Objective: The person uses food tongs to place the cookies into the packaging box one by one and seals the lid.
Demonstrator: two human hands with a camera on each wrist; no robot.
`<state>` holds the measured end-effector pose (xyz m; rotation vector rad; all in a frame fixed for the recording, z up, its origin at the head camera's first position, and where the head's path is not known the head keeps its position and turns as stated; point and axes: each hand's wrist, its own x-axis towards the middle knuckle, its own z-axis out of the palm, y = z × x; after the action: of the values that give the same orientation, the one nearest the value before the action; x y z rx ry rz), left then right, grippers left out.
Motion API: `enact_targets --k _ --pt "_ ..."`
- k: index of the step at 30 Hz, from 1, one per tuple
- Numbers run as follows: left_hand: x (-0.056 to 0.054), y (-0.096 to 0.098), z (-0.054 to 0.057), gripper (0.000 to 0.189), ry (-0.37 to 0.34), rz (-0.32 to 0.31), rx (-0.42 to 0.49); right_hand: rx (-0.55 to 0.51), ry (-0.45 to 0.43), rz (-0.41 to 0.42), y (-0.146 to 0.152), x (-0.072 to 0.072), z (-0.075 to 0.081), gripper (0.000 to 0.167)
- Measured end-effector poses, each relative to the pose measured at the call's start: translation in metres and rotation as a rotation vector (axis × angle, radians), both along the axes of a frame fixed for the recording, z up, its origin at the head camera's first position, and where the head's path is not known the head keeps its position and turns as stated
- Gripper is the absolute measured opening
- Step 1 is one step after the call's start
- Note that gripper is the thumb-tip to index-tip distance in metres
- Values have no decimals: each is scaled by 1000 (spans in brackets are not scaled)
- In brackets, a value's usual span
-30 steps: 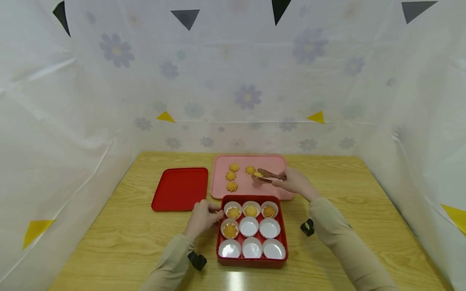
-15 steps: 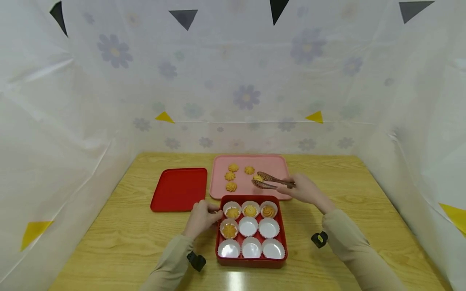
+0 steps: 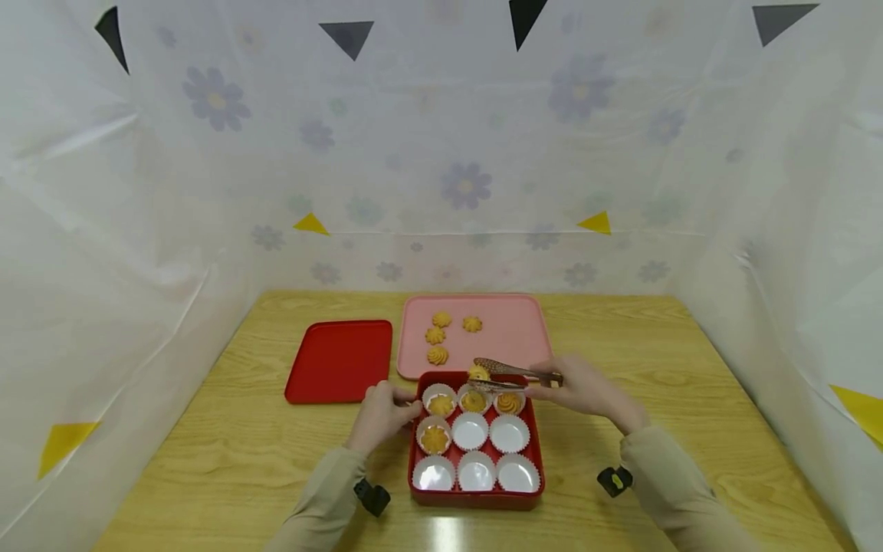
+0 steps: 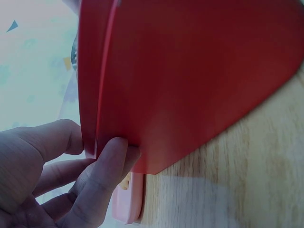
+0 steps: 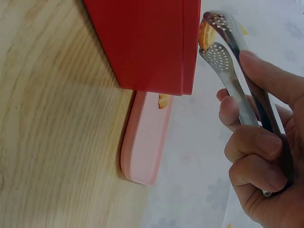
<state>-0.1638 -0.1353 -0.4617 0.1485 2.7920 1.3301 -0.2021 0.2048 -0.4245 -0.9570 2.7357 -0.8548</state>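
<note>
My right hand [image 3: 576,387] grips a pair of perforated metal tongs [image 5: 223,59]. Between the tong heads is a piped cookie [image 3: 479,373], held over the back row of the red box [image 3: 476,498]. White paper cups [image 3: 471,431] fill the box in three rows. Cookies sit in all three back cups and in the left cup of the middle row; the other cups hold none. At the box's left side, my left hand [image 3: 383,415] pinches the rim, thumb and fingers to either side of it in the left wrist view.
Behind the box lies a pink tray [image 3: 510,337] with several cookies [image 3: 436,336] on its left half. A flat red tray or lid [image 3: 339,362] rests to the left of it. White patterned sheeting [image 3: 469,153] walls the wooden table [image 3: 241,460] at the back and sides.
The tongs have lifted a cookie off the pink tray and come toward me, over the box's back row. My left hand has kept its hold on the rim.
</note>
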Motion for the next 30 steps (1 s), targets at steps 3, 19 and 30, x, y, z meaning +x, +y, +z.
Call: enact_targets --k 3,19,30 --pt "0 0 0 17 2 0 -1 -19 -15 37 -2 4 -1 9" --pt "3 0 2 17 -21 -8 21 66 -46 169 -4 15 1 39" --pt "2 1 2 19 -7 -9 11 149 -29 177 -12 17 8 32"
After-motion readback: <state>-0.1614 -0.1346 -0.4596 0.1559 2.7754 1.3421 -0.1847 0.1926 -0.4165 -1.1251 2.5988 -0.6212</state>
